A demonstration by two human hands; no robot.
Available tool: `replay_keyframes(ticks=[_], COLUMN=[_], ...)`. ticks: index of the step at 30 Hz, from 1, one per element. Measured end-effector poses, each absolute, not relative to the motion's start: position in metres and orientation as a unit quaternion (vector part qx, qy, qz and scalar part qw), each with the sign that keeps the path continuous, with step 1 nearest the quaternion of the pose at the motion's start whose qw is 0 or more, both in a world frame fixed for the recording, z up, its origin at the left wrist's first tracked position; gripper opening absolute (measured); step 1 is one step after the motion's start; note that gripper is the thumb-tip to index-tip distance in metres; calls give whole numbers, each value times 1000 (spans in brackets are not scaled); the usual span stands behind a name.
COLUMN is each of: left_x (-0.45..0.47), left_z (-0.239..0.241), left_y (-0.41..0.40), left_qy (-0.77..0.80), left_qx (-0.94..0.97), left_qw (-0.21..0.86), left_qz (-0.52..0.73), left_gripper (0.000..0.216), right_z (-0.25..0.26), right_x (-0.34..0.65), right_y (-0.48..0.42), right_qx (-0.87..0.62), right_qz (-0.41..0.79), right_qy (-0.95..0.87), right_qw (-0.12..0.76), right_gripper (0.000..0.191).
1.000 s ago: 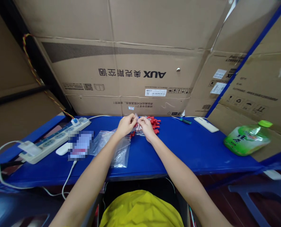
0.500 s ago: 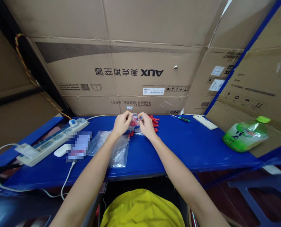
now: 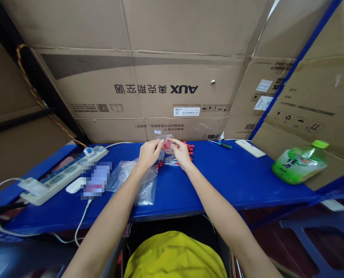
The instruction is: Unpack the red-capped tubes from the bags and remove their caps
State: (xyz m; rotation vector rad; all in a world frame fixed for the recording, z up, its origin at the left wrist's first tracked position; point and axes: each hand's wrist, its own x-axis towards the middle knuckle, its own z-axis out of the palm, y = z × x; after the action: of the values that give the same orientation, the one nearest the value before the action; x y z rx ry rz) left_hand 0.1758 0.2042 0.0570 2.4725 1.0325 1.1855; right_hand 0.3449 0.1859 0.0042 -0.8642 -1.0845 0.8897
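Observation:
Near the back of the blue table, both of my hands hold a small clear plastic bag [image 3: 161,155] between them. My left hand [image 3: 149,153] pinches its left side, fingers closed. On the other side, my right hand [image 3: 181,153] is closed at the bag, with something red [image 3: 167,144] showing at its fingertips; whether the red thing is inside the bag is hard to make out. Behind and below my right hand lie several red-handled screwdrivers [image 3: 190,148] with metal shafts. A stack of clear plastic bags [image 3: 145,189] lies flat by my left forearm.
On the left are a white power strip [image 3: 69,172], a blurred phone [image 3: 96,179] on a cable and a white rounded object [image 3: 74,185]. A green screwdriver [image 3: 224,145], a white power bank-like block [image 3: 250,148] and a green bottle [image 3: 301,164] lie right. Cardboard [image 3: 160,69] walls the back.
The bag has turned in my hands, and its film now stands up above my fingers. My right hand has shifted slightly, and more red shows between the hands.

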Motion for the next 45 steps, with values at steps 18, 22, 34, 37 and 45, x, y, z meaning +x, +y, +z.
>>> replay_keyframes(ticks=[18,22,34,37,45], left_x=[191,192,196,197,198], left_z=[50,48,42,40,40], left_y=[214,212,216,217,214], left_qy=[271,276,308,311,296], left_qx=[510,500,518,514,491], left_qw=[586,581,565,572,596], left_qz=[568,580,564,559,562], left_gripper=[49,51,49,49,51], right_z=[20,20,21,23,28], right_x=[342,347,348,348,353], right_y=[171,167,166,165,159], right_qx=[-464,-503,-534,-553,-594], right_qz=[238,140,137,108,63], right_qy=[-591,-621,-642,-646,-659], right_qw=[616,584,533,515,457], right_gripper=[57,48,36,32,14])
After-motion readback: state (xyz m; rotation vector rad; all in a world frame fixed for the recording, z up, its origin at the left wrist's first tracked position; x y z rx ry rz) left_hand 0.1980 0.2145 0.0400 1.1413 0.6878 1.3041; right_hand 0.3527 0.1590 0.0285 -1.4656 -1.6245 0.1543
